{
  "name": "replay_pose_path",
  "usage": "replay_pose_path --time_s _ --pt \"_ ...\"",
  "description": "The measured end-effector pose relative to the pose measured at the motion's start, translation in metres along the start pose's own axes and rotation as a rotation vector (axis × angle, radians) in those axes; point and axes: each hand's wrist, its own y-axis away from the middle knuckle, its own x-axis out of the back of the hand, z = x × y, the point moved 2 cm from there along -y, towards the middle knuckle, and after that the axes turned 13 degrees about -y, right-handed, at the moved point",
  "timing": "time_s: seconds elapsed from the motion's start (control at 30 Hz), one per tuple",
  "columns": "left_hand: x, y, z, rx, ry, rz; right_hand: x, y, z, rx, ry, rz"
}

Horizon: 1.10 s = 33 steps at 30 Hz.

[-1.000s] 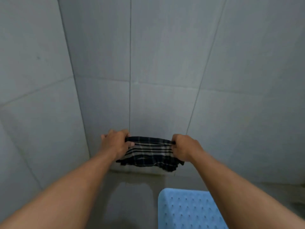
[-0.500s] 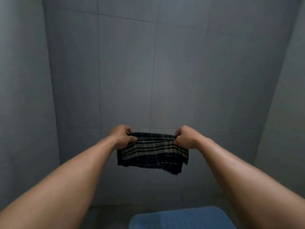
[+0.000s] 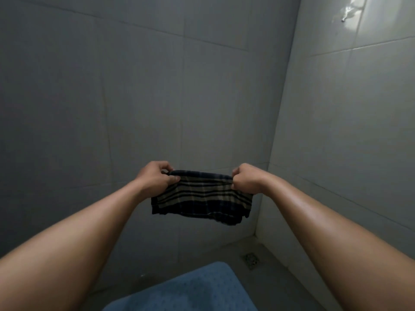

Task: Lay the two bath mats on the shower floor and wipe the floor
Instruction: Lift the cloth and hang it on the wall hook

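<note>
Gripping the top corners of a dark plaid cloth (image 3: 202, 198), the left hand (image 3: 157, 176) and right hand (image 3: 246, 178) hold it aloft, while one blue bath mat (image 3: 190, 288), cut off at six o'clock, lies on the shower floor (image 3: 280, 277).

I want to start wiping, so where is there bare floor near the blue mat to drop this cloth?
Bare floor runs right of the blue mat up to the right wall, with the drain near the corner. A narrower strip lies between the mat's far edge and the back wall. Your left arm hides most of the mat's left side.
</note>
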Motion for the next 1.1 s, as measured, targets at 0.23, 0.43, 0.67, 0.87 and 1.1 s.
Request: replay_pose_path --time_s 0.23,0.43,0.67,0.87,1.1 --pt "0.054 -0.037 0.176 -0.045 0.076 -0.164 0.183 0.021 -0.037 -0.113 -0.05 0.018" --pt "0.143 -0.066 0.344 -0.064 0.081 -0.271 0.349 0.05 -0.117 -0.153 -0.052 0.033" --pt "0.217 -0.093 0.488 -0.091 0.057 -0.252 0.491 0.08 -0.179 -0.126 0.002 0.012" --pt "0.247 -0.108 0.559 -0.148 0.035 -0.228 0.551 0.087 -0.201 -0.14 0.062 0.064" --pt "0.232 -0.153 0.594 -0.244 0.031 -0.227 0.573 0.058 -0.196 -0.101 0.031 0.249"
